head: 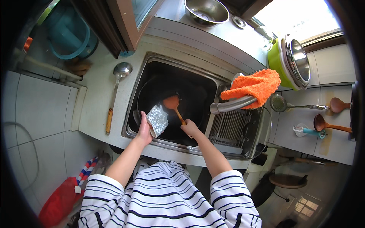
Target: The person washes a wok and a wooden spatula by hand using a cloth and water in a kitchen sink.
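Observation:
My left hand (145, 132) holds a crinkled, silvery packet (157, 119) with a pale edge, tilted over a black wok (188, 125) in the sink. In my right hand (190, 128) is the handle of a reddish-brown wooden spatula (172, 102). Its blade is down inside the wok, close to the packet's upper end. The dark interior of the wok hides most of what is in it. The steel sink (171, 58) surrounds the wok.
A wooden-handled ladle (116, 91) lies on the left counter. The faucet (233, 105), with an orange cloth (253, 87) over it, juts in from the right. Beside the sink is a slatted rack (229, 128). A steel bowl (209, 12) stands on the rear ledge. Several utensils hang on the right wall.

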Tool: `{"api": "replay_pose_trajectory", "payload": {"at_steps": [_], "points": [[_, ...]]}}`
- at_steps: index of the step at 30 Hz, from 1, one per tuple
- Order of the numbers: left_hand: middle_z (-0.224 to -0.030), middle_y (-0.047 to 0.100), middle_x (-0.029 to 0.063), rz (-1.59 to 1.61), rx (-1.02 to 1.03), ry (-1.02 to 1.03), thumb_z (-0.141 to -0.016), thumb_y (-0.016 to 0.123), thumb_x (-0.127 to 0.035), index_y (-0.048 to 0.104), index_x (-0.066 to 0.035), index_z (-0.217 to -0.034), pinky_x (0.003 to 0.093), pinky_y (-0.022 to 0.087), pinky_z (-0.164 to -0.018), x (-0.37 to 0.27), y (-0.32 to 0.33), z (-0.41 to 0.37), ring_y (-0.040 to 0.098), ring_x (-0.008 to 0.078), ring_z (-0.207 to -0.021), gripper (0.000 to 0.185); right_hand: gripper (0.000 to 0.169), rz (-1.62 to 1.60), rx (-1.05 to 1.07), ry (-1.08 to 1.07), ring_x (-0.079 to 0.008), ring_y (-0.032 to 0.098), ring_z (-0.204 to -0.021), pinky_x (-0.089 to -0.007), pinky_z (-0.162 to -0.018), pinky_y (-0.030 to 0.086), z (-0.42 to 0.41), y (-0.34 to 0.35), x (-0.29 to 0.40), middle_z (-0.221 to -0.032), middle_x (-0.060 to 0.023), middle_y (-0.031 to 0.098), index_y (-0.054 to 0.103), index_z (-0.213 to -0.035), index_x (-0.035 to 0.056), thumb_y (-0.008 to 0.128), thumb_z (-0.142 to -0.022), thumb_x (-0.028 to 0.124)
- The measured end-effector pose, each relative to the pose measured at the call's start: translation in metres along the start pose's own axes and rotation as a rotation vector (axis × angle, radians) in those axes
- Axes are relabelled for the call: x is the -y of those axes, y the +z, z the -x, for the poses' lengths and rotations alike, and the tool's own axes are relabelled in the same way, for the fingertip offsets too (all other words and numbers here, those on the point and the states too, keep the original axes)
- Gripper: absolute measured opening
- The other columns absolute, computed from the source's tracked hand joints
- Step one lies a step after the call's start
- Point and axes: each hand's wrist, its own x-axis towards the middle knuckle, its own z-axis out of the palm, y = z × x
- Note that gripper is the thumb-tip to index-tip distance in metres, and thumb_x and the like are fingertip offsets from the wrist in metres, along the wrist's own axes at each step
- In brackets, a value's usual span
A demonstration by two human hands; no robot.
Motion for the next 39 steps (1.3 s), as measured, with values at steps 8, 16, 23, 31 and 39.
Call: {"api": "replay_pose_trajectory", "payload": {"at_steps": [8, 16, 23, 31, 39], "points": [[-0.144, 0.037, 0.0196, -0.511, -0.103, 0.531, -0.097, 0.036, -0.047, 0.03, 0.006, -0.142, 0.0348, 0.024, -0.111, 0.013, 0.034, -0.047, 0.033, 0.0267, -0.135, 0.069, 0.048, -0.861, 0.349, 0.003, -0.0071, 0.039, -0.047, -0.0215, -0.041, 0.033, 0.126, -0.042, 0.069, -0.068, 0.0006, 0.045, 0.033, -0.139, 0.0111, 0.051, -0.096, 0.013], [-0.153, 0.021, 0.0157, -1.725, -0.032, 0.896, -0.094, 0.045, -0.027, 0.026, -0.021, -0.148, 0.0499, 0.025, -0.111, -0.002, 0.055, -0.046, 0.021, 0.0386, -0.14, 0.058, 0.055, -1.077, 0.413, -0.044, -0.0059, 0.035, -0.046, -0.0206, -0.042, 0.031, 0.194, -0.064, 0.098, -0.064, 0.0035, 0.036, 0.026, -0.144, 0.015, 0.051, -0.095, 0.011], [-0.134, 0.043, 0.0197, -1.4, -0.184, 0.886, -0.096, 0.042, -0.024, 0.039, -0.022, -0.141, 0.0459, 0.038, -0.1, -0.037, 0.063, -0.057, 0.041, 0.0413, -0.121, 0.045, 0.064, -0.967, 0.332, -0.12, -0.0069, 0.035, -0.044, -0.0217, -0.04, 0.03, 0.227, -0.054, 0.13, -0.063, 0.002, 0.037, 0.017, -0.147, 0.0071, 0.05, -0.093, 0.008], [-0.089, 0.064, 0.0269, -0.954, -0.248, 0.778, -0.095, 0.042, -0.03, 0.061, 0.008, -0.095, 0.0468, 0.046, -0.08, -0.048, 0.029, -0.083, 0.059, 0.0444, -0.087, 0.042, 0.057, -0.974, 0.243, 0.029, -0.0062, 0.034, -0.045, -0.0217, -0.04, 0.027, 0.247, -0.034, 0.147, -0.065, 0.0019, 0.037, 0.023, -0.145, 0.0094, 0.05, -0.095, 0.012], [-0.133, 0.047, 0.0253, -1.062, 0.146, 0.964, -0.092, 0.05, -0.02, 0.048, 0.003, -0.13, 0.0407, 0.03, -0.109, -0.007, 0.056, -0.034, 0.041, 0.0372, -0.128, 0.044, 0.041, -1.235, 0.2, 0.017, -0.0053, 0.033, -0.047, -0.0194, -0.041, 0.03, 0.234, -0.021, 0.145, -0.065, 0.0027, 0.037, 0.034, -0.136, 0.0118, 0.048, -0.097, 0.013]]}}
